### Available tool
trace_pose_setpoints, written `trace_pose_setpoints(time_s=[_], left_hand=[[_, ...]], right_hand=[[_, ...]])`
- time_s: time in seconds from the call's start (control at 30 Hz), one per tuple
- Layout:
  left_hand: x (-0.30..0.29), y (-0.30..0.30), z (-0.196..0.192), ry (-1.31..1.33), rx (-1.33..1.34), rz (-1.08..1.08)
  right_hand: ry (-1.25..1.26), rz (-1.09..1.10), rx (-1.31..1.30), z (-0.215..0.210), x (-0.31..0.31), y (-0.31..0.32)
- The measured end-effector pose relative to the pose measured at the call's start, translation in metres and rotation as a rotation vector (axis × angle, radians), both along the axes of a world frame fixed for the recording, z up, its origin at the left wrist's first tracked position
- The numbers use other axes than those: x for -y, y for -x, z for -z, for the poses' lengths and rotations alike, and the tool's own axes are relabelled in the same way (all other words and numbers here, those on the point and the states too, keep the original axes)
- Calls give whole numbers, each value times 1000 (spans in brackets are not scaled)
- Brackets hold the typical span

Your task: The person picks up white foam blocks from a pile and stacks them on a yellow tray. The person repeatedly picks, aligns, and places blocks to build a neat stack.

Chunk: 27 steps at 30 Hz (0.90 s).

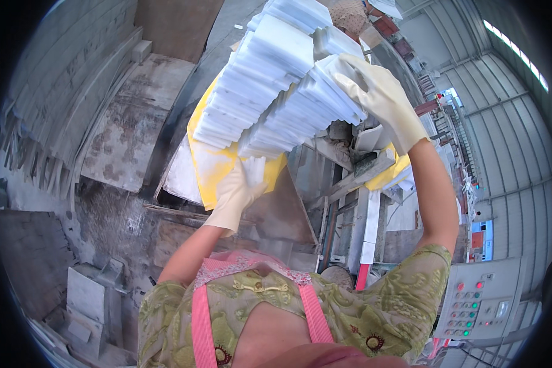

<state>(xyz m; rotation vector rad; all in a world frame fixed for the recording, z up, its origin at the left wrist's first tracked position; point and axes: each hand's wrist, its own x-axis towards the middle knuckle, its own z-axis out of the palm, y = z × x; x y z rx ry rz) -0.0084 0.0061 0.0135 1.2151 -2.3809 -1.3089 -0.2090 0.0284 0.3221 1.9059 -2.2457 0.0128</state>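
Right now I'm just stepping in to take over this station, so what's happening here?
A person in pale rubber gloves is handling a stack of white marble strips resting on a yellow sheet. The left hand supports the stack's lower end, while the right hand presses on its upper right side. A grey control panel with coloured buttons stands at the lower right.

Slabs stacked on a sheet, hands at either end

The slab stack (276, 80) lies on the sheet (211, 162), with the left hand (239, 190) under its near end and the right hand (374, 92) on its right side. A control panel (481, 300) sits lower right; loose slabs (86, 300) lie lower left.
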Motion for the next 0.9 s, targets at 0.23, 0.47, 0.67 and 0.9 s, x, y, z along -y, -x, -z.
trace_pose_setpoints(time_s=[0.23,0.47,0.67,0.9], left_hand=[[1,-1,-7,-46,19,-4],[0,1,1,-11,5,-3],[-1,2,3,-22,-2,3],[0,-1,1,-43,-49,-1]], right_hand=[[51,-21,132,0,12,18],[-454,-25,-123,-22,53,-7],[-291,-186,-46,-9,56,10],[-144,-215,27,10,44,18]])
